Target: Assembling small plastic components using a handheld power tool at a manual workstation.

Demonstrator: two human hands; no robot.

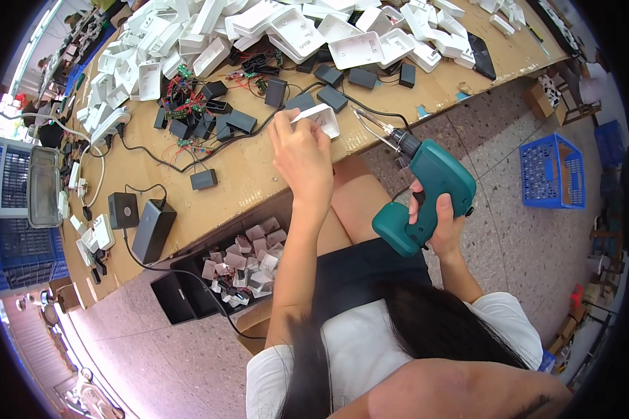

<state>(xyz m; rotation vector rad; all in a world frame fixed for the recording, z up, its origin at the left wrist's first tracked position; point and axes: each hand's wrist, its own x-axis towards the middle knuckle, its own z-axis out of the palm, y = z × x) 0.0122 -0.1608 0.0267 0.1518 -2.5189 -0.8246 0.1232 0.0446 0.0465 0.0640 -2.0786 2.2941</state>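
Observation:
My left hand (300,153) grips a white plastic housing (323,121) at the table's front edge, its hollow side facing up. In my right hand (437,216) is a green cordless drill (444,174), held by its handle with a finger near the trigger. The drill's chuck and bit (384,133) point up and left toward the housing, a short distance from it. Small black boxes (332,98) lie just beyond my left hand. A tangle of green circuit boards with red wires (185,98) lies to their left.
A large heap of white housings (286,31) covers the table's far side. A black cable (223,145) crosses the tabletop. Black power adapters (154,230) stand at the left. Below the edge sits a black bin of small parts (248,258). A blue basket (552,171) rests on the floor.

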